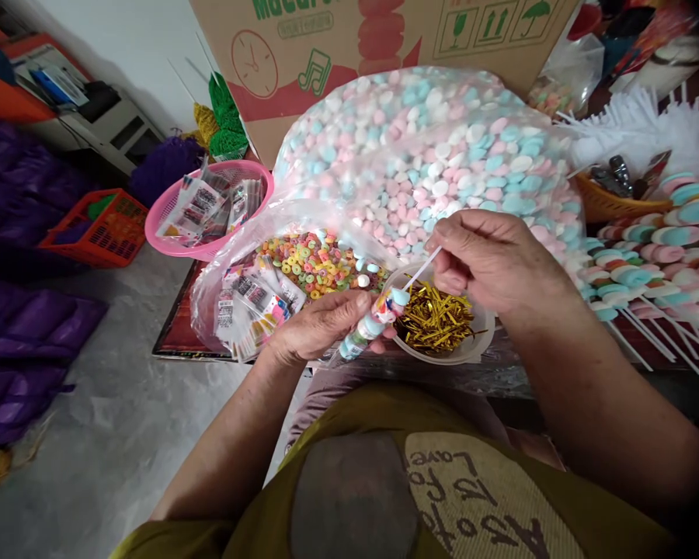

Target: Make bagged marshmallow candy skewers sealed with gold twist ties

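There, the candy skewer (355, 341) was clasped by the left hand (326, 320), its white stick (422, 270) pinched by the right hand (492, 260), seemingly near the tip.

olive-green top (478, 411), large grey-brown patch (355, 497), tan ribbed patch with dark upside-down lettering (489, 497), dusky mauve legwear (326, 396)

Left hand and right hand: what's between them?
In the head view, the top of the candy skewer and its white stick, with the tub of gold twist ties behind.
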`<state>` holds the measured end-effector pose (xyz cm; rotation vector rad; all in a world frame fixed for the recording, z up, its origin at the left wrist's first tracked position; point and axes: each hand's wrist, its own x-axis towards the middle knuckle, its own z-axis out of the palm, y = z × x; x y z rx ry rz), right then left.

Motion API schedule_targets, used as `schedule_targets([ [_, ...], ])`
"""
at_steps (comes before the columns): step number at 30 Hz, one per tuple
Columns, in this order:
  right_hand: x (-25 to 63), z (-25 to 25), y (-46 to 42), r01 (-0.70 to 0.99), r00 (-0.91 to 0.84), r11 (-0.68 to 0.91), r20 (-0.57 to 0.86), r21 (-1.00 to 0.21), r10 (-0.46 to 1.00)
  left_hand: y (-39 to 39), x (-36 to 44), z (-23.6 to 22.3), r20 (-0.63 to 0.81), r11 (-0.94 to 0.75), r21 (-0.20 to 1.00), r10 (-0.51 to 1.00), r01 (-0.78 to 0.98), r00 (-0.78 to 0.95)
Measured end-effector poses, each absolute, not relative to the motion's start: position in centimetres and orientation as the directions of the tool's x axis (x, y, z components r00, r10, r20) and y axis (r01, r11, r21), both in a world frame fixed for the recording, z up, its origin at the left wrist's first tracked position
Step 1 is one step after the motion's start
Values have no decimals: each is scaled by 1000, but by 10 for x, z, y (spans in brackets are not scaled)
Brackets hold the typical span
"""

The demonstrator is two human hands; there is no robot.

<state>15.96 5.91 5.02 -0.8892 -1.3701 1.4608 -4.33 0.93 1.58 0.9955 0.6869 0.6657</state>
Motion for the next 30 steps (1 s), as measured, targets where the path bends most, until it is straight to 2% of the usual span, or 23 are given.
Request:
schedule_targets([
  [5, 152, 50, 57, -89, -210, 102, 119, -991, 970, -1, -40, 20, -211, 345, 931, 776, -120, 595],
  [10, 152, 56, 58, 36, -105, 242, 237, -970, 966, -3, -39, 27, -238, 255, 966, 833, 35, 499],
  [14, 152, 58, 58, -16, -11, 284, 284, -959, 959, -4, -45, 28, -72, 30, 993, 918, 113, 391],
  [16, 149, 55, 57, -51, -37, 241, 243, -969, 969, -6, -45, 29, 10, -67, 985, 943, 162, 331],
  [19, 143, 48, 54, -68, -112, 160, 167, -985, 980, -8, -42, 31, 10, -66, 981, 957, 184, 290],
  [23, 146, 50, 51, 63, -97, 260, 253, -964, 962, -8, -39, 31, -12, -49, 975, 962, 217, 272],
  [26, 155, 54, 48, 178, -81, 322, 312, -930, 947, -8, -41, 28, 146, -186, 879, 982, 439, 123],
  [28, 159, 53, 44, 194, -97, 319, 306, -928, 947, -8, -43, 26, 337, -268, 715, 941, 646, 18],
  [30, 158, 46, 42, 162, -110, 300, 285, -940, 952, -8, -44, 25, 450, -287, 566, 893, 773, 3],
])
